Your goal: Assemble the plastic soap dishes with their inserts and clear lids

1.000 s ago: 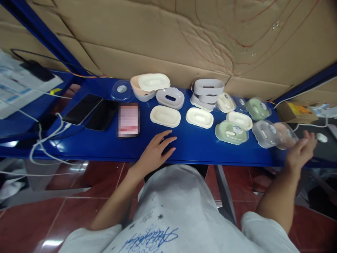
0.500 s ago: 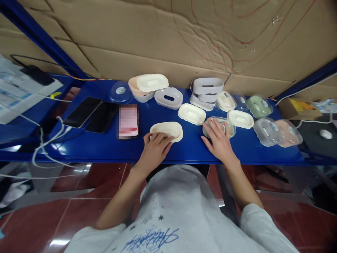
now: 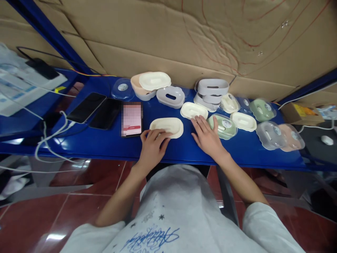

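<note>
Cream dish [image 3: 175, 123] lies partly under the curled left hand [image 3: 153, 147], whether pinched I cannot tell; the right hand [image 3: 207, 140] is spread by a green box [image 3: 226, 130].

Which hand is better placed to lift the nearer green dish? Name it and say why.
The right hand, most likely: one of its spread fingers overlaps the left end of the nearer green dish in view. The left hand is farther off, its fingers at the near edge of a cream tray.
</note>
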{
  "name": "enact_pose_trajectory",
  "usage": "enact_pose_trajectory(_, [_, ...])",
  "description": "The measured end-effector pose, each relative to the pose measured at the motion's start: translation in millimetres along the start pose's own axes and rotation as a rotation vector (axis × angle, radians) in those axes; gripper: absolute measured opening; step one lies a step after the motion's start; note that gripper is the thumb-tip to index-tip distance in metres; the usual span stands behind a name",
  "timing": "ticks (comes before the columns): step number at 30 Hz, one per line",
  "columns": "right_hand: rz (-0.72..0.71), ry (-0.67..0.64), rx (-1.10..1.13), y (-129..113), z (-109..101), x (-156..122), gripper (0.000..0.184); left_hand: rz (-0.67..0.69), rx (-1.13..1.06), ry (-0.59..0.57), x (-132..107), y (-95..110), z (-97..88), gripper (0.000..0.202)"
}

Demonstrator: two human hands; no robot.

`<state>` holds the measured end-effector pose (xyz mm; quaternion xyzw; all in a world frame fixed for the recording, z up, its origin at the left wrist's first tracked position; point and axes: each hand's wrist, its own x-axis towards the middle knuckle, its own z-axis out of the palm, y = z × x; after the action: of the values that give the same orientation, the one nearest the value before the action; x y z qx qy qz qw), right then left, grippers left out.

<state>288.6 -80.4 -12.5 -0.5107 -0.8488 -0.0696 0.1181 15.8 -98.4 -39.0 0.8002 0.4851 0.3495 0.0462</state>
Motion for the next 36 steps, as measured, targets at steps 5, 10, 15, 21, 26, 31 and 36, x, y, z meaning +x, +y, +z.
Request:
enact_pose_trajectory(5, [-0.072, -0.058, 0.085, -0.5, -3.2, 4.2, 0.047, -0.055, -0.057, 0.092, 2.0, -1.2, -2.2, 0.017])
enact_pose_trajectory(10, [0.009, -0.032, 0.035, -3.2, -4.2, 31.9, 0.052, -0.077, -0.071, 0.102, 2.7, -1.7, -2.4, 0.018])
enact_pose_trajectory(15, [0.036, -0.042, -0.002, -21.4, -4.2, 71.4, 0.051, -0.093, -0.155, 0.118, 3.1, -1.8, -4.7, 0.017])
enact_pose_trajectory(21, [-0.042, -0.06, -0.017, -15.3, 2.8, 139.3, 0.048, -0.066, -0.179, 0.061, 4.2, -2.8, -6.2, 0.017])
enact_pose_trajectory(26, [-0.003, -0.066, 0.094, -5.2, -5.9, 127.7, 0.043, 0.178, -0.287, -0.221, 1.3, -0.9, -8.6, 0.021])
enact_pose_trajectory(31, [-0.113, 0.077, 0.299, -6.8, -28.4, 33.1, 0.04, 0.217, -0.125, -0.078, -8.3, 4.0, -9.2, 0.026])
enact_pose_trajectory(36, [-0.198, 0.027, 0.386, -20.6, -16.4, -34.8, 0.036, 0.171, -0.049, -0.118, -6.9, 5.7, -8.1, 0.056])
